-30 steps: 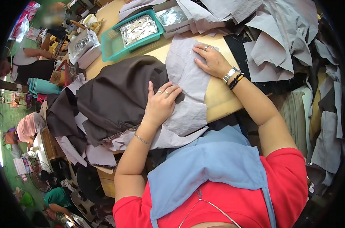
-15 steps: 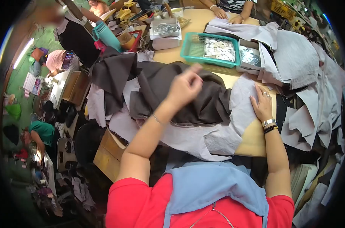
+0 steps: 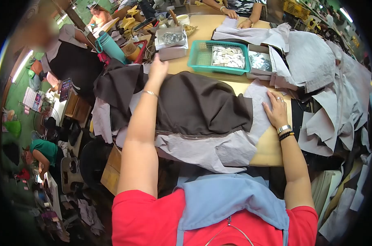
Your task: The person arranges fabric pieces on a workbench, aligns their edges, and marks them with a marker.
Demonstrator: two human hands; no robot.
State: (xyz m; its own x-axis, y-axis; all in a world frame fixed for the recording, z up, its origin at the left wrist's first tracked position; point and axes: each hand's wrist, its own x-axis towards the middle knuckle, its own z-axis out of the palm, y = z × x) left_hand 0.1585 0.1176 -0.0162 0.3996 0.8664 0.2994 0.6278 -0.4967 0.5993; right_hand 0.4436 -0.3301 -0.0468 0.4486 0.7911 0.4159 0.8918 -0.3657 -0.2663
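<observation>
My right hand (image 3: pixel 277 110) lies flat with fingers stretched on the right end of the light grey fabric (image 3: pixel 257 92), at the table's edge. My left hand (image 3: pixel 158 70) is at the upper left, just in front of the small white box (image 3: pixel 172 52). One finger points forward and the others look partly curled; nothing shows in them. Between my hands a dark brown fabric piece (image 3: pixel 202 104) lies rumpled over more light grey fabric (image 3: pixel 194 148), with a seam along its near edge. Another dark brown piece (image 3: pixel 118 88) lies left of my left forearm.
Beyond the fabric stand a teal basket (image 3: pixel 196 67) with white pieces and a box (image 3: pixel 259 74) of shiny pieces. Grey fabric (image 3: pixel 313 61) is heaped on the right. A teal bottle (image 3: pixel 110 47) stands at the left. Another person's hands (image 3: pixel 237 18) rest at the far edge.
My left hand has moved left and forward from over the brown fabric to near the white box. The brown fabric's right end is spread flatter. My right hand stays on the grey fabric.
</observation>
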